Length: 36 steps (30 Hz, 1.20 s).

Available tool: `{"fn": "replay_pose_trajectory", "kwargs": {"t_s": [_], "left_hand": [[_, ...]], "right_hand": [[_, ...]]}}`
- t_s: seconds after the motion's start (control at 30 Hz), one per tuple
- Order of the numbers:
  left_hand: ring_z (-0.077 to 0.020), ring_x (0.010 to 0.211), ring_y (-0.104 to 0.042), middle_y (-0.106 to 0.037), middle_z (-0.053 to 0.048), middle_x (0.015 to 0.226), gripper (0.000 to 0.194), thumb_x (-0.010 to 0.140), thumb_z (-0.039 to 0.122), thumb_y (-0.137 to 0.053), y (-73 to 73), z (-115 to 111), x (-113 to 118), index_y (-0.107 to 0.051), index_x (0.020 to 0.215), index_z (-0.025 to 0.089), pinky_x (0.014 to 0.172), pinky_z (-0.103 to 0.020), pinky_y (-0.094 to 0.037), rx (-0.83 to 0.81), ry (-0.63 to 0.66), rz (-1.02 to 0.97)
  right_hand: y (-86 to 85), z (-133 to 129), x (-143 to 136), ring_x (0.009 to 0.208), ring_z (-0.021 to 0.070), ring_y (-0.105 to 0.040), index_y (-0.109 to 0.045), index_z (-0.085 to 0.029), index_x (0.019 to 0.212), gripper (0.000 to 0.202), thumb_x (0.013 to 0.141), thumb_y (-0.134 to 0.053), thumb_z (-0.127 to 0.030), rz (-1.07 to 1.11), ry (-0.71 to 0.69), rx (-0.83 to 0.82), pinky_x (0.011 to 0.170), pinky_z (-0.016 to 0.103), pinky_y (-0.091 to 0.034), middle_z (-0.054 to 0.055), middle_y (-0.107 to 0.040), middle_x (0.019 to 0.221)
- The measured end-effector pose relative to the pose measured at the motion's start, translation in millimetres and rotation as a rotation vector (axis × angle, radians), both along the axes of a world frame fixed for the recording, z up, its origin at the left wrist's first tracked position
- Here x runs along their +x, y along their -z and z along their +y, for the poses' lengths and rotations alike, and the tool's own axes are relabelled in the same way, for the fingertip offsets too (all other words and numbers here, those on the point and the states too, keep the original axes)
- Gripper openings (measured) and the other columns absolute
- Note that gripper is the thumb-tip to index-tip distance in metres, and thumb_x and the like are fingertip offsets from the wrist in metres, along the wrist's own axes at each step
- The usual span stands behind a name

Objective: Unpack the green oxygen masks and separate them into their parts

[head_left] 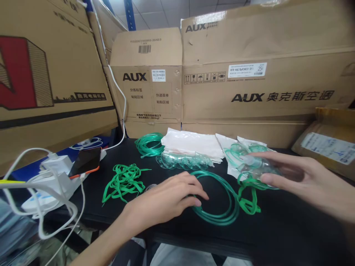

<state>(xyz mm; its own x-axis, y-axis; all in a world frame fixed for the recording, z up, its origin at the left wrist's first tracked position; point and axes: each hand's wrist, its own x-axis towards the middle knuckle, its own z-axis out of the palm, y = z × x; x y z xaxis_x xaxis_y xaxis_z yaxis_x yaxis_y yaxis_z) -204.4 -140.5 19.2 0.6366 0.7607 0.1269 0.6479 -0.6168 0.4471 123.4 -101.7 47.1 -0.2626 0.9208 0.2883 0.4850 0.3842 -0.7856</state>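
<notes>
My left hand (pixel 177 194) lies over the left edge of a coil of green tubing (pixel 234 208) on the black table. Its fingers are loosely bent, with a gap between thumb and forefinger. At the right, my right hand (pixel 298 171) grips a clear plastic oxygen mask (pixel 267 167) between thumb and fingers. A green elastic strap (pixel 252 207) hangs below that mask. More pale green masks (pixel 235 151) lie just behind it on white packets (pixel 232 170); where one mask ends and another begins is hard to tell.
Behind are a row of nested masks (pixel 184 161), white packets (pixel 191 142) and another green tubing coil (pixel 149 144). Green straps (pixel 124 181) lie in a heap at left. A phone (pixel 85 162), white cables (pixel 41 192) and cartons (pixel 266 85) border the table.
</notes>
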Motion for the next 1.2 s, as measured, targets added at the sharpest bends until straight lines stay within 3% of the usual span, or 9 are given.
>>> {"fn": "replay_pose_trajectory", "kwargs": {"t_s": [0.1, 0.23, 0.43, 0.53, 0.67, 0.8, 1.0, 1.2], "left_hand": [[-0.0160, 0.124, -0.060, -0.070, 0.002, 0.124, 0.019, 0.106, 0.023, -0.059, -0.1, 4, 5, -0.075, 0.116, 0.027, 0.111, -0.026, -0.038, -0.050, 0.044, 0.054], [-0.0162, 0.117, -0.062, -0.070, 0.003, 0.117, 0.015, 0.102, 0.015, -0.063, 6.4, 5, 5, -0.074, 0.103, 0.026, 0.103, -0.026, -0.042, -0.057, 0.015, 0.051], [-0.0187, 0.113, -0.062, -0.072, 0.004, 0.110, 0.015, 0.107, 0.032, -0.057, -0.2, 3, 11, -0.072, 0.105, 0.030, 0.098, -0.028, -0.042, -0.036, -0.155, -0.116], [-0.0210, 0.115, -0.062, -0.074, 0.004, 0.110, 0.016, 0.104, 0.040, -0.061, -9.8, 8, 12, -0.075, 0.109, 0.033, 0.096, -0.028, -0.043, -0.053, -0.187, -0.145], [-0.0200, 0.100, -0.067, -0.076, 0.001, 0.101, 0.020, 0.100, 0.040, -0.067, -19.2, 15, 10, -0.079, 0.111, 0.028, 0.086, -0.027, -0.047, -0.065, -0.200, -0.171], [-0.0178, 0.092, -0.069, -0.076, 0.001, 0.098, 0.021, 0.100, 0.039, -0.068, -21.8, 20, 8, -0.079, 0.110, 0.026, 0.083, -0.026, -0.048, -0.060, -0.164, -0.244], [-0.0204, 0.099, -0.069, -0.079, 0.001, 0.102, 0.022, 0.098, 0.043, -0.070, -14.0, 18, 7, -0.080, 0.111, 0.028, 0.088, -0.028, -0.049, -0.036, -0.174, -0.265], [-0.0238, 0.119, -0.063, -0.078, 0.002, 0.116, 0.021, 0.100, 0.042, -0.067, -6.1, 12, 1, -0.080, 0.114, 0.033, 0.102, -0.033, -0.045, -0.022, -0.190, -0.197]], "right_hand": [[1.6, 0, -7, 0.115, 0.0335, -0.075, -0.076, -0.033, 0.132, 0.063, 0.078, -0.082, -0.066, -0.025, -0.005, 0.015, 0.093, 0.035, -0.066, 0.005, -0.075, 0.134], [4.8, 1, -7, 0.114, 0.0330, -0.074, -0.073, -0.034, 0.136, 0.062, 0.083, -0.079, -0.066, -0.110, -0.030, 0.021, 0.098, 0.040, -0.062, 0.004, -0.074, 0.135], [9.0, 3, -22, 0.120, 0.0359, -0.068, -0.073, -0.036, 0.135, 0.057, 0.085, -0.078, -0.063, -0.230, -0.086, 0.043, 0.102, 0.047, -0.055, 0.003, -0.074, 0.135], [10.0, 1, -32, 0.107, 0.0345, -0.071, -0.075, -0.032, 0.133, 0.060, 0.085, -0.076, -0.067, -0.280, -0.121, 0.002, 0.092, 0.045, -0.057, 0.005, -0.078, 0.125], [11.8, 0, -39, 0.079, 0.0260, -0.066, -0.075, -0.034, 0.133, 0.060, 0.086, -0.071, -0.072, -0.389, -0.141, -0.028, 0.069, 0.036, -0.053, 0.000, -0.079, 0.096], [14.1, 0, -43, 0.079, 0.0232, -0.064, -0.076, -0.035, 0.131, 0.052, 0.088, -0.074, -0.063, -0.382, -0.157, -0.012, 0.071, 0.031, -0.052, -0.002, -0.077, 0.093], [22.8, 0, -51, 0.094, 0.0253, -0.070, -0.077, -0.038, 0.129, 0.044, 0.088, -0.076, -0.057, -0.331, -0.189, -0.060, 0.083, 0.032, -0.055, -0.003, -0.080, 0.109], [28.2, -4, -60, 0.092, 0.0269, -0.072, -0.077, -0.035, 0.129, 0.051, 0.086, -0.075, -0.064, -0.356, -0.188, -0.101, 0.079, 0.032, -0.057, -0.001, -0.081, 0.108]]}}
